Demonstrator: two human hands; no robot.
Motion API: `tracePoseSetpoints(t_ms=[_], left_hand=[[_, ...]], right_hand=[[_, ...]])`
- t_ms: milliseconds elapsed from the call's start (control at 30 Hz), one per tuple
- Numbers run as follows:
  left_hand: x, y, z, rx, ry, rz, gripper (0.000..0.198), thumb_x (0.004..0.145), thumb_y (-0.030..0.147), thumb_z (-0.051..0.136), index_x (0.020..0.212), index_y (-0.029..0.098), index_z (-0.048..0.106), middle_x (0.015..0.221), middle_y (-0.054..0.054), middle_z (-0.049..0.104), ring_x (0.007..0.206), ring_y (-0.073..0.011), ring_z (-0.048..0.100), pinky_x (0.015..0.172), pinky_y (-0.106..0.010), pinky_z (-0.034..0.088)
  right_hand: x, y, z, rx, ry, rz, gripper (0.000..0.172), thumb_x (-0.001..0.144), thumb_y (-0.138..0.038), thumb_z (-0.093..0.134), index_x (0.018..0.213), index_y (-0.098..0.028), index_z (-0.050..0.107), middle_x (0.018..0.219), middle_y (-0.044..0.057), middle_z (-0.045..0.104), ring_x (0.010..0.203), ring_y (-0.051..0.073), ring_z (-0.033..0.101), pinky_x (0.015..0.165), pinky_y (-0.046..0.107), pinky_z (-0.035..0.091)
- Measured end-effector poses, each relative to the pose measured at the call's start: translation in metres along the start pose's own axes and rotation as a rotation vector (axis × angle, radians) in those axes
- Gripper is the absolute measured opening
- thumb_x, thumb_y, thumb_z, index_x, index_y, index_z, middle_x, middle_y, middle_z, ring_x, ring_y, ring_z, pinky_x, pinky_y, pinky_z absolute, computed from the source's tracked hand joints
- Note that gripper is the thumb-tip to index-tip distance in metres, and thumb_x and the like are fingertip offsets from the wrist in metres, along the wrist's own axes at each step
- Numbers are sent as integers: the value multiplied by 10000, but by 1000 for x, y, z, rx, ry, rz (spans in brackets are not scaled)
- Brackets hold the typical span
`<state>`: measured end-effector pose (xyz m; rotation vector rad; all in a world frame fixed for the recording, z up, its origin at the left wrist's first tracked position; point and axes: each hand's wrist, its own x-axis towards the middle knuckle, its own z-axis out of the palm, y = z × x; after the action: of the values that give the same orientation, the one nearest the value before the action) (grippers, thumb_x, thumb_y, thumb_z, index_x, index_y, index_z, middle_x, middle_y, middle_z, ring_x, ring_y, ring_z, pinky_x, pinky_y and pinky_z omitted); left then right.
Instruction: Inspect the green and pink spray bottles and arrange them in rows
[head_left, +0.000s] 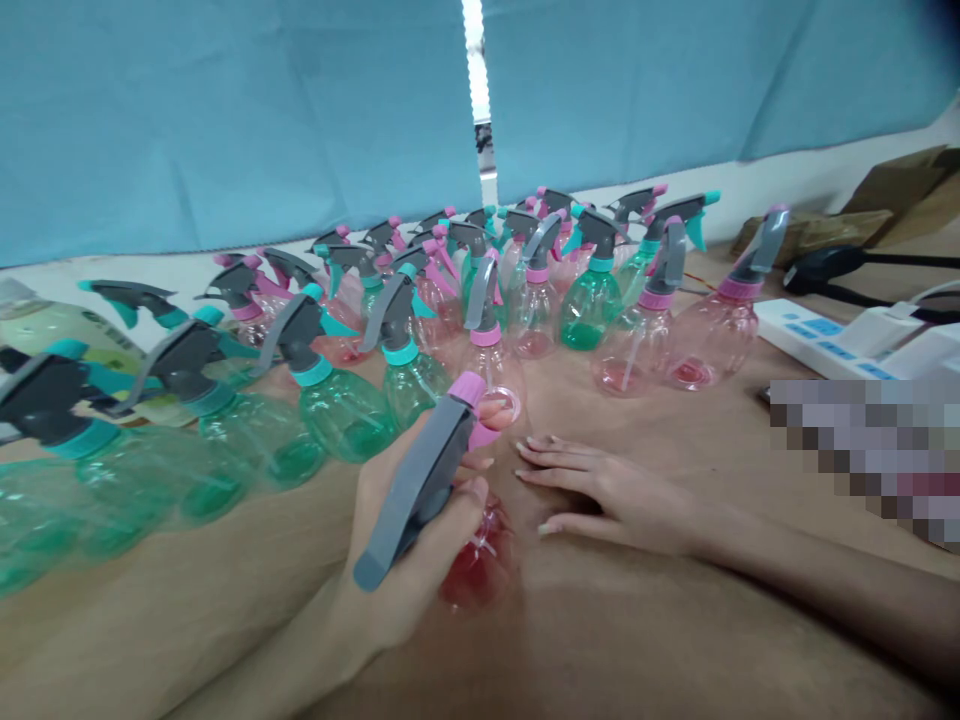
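My left hand [405,540] is wrapped round the neck of a pink spray bottle [480,565] with a grey and pink trigger head. The fingers cover its collar, and the head tilts up and away from me. My right hand [607,490] lies palm down on the brown table [637,640], fingers stretched out toward the held bottle but apart from it. Just beyond my left hand stand another pink spray bottle [491,365] and a green spray bottle [349,410].
Several more green and pink spray bottles crowd the left and back, before a blue curtain [225,120]. On the right are a white power strip [814,335] with plugs, a black object [825,270], cardboard [900,205] and a blurred-out patch [877,440].
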<state>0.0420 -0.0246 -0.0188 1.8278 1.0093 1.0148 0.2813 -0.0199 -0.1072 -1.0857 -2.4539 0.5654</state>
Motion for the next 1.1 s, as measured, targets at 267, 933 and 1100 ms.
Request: tracePoseSetpoints(t_ms=[267, 933, 1100], left_hand=[[7, 15, -2, 75, -36, 70, 281, 763, 165, 562, 1030, 216, 635, 978, -23, 696, 827, -179, 678, 745, -289, 561], [-1, 14, -2, 42, 15, -129, 173, 743, 253, 601, 890, 240, 692, 832, -34, 745, 766, -244, 720, 704, -365, 603], [1, 20, 0, 79, 59, -38, 117, 714, 254, 593, 804, 255, 668, 777, -19, 741, 729, -250, 720, 747, -403, 582]], right_hand=[[-1, 1, 1, 32, 23, -3, 569, 905, -518, 555, 1402, -254, 477, 1515, 50, 384, 1408, 247, 324, 1171, 460, 246], [0, -1, 0, 11, 0, -7, 580, 913, -522, 539, 1405, -220, 475, 1511, 65, 390, 1411, 245, 317, 1174, 451, 245], [0, 1, 2, 17, 22, -18, 568, 911, -512, 550, 1408, -250, 469, 1510, 52, 392, 1409, 242, 323, 1170, 459, 252]])
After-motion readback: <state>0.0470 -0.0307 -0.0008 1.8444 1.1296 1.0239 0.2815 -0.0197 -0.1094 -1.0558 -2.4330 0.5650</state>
